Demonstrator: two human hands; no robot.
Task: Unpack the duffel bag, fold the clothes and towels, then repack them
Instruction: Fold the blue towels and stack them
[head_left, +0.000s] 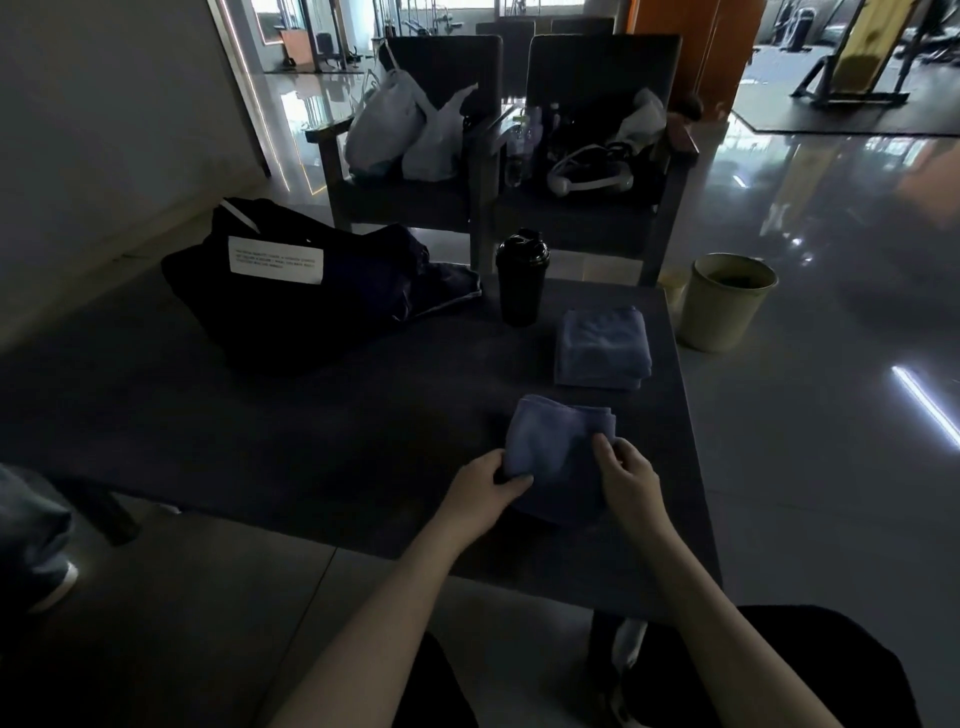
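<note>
A blue towel (556, 441) lies partly folded on the dark table (311, 426), near its front right corner. My left hand (485, 493) grips the towel's near left edge. My right hand (626, 478) pinches its right side. Beyond it sits a second blue towel (602, 348), folded into a neat square. The black duffel bag (291, 301) with a white label slumps at the table's back left, and dark clothing (441, 286) spills from its right side.
A black shaker bottle (521, 278) stands between the bag and the folded towel. A pale bin (727, 301) sits on the floor past the table's right edge. Two dark chairs (597, 208) with bags and bottles stand behind the table. Someone's shoe (36, 545) shows at left.
</note>
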